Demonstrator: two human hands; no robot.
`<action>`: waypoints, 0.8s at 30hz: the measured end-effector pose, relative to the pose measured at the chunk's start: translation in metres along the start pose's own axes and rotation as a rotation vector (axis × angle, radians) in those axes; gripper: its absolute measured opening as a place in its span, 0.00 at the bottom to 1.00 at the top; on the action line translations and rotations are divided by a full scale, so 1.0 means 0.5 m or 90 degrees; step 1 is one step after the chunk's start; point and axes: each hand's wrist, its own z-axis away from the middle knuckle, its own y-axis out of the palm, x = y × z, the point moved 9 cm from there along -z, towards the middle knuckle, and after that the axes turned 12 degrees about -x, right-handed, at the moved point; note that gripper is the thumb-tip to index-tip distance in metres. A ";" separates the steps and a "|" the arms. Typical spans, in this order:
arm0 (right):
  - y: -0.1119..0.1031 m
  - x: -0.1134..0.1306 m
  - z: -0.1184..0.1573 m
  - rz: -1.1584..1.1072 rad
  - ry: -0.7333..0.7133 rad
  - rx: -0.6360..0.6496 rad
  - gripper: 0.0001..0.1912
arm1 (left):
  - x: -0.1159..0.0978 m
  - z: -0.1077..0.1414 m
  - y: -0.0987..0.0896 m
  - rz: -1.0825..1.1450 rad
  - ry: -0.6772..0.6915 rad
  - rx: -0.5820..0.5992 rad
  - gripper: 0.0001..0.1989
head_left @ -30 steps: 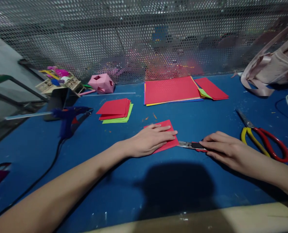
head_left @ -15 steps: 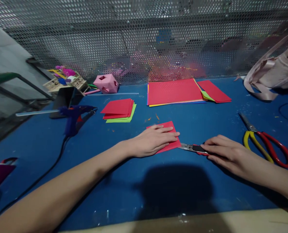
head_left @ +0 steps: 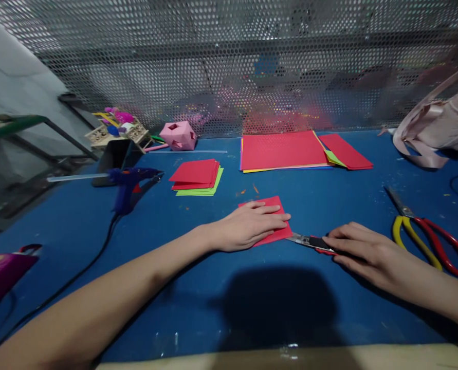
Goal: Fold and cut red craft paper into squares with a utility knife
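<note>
My left hand lies flat on a red paper square on the blue table, its fingers stretched to the right across the sheet. To the right, my right hand has its fingers closed round the handle end of a utility knife, with a bit of red showing below it. The knife lies low over the table and its blade points left, the tip at the paper's lower right corner. Whether the tip touches the paper I cannot tell.
Scissors lie right of my right hand. Behind are a red and green paper stack, large coloured sheets, a pink paper polyhedron and a perforated metal panel. A blue glue gun with its cord is at the left.
The whole view has shifted slightly, so everything appears a little further right and lower. Both hands, the paper and the knife keep nearly the same places relative to each other.
</note>
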 end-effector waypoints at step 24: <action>0.002 0.006 0.000 0.002 -0.001 -0.002 0.19 | -0.001 -0.002 -0.003 -0.004 0.001 -0.004 0.21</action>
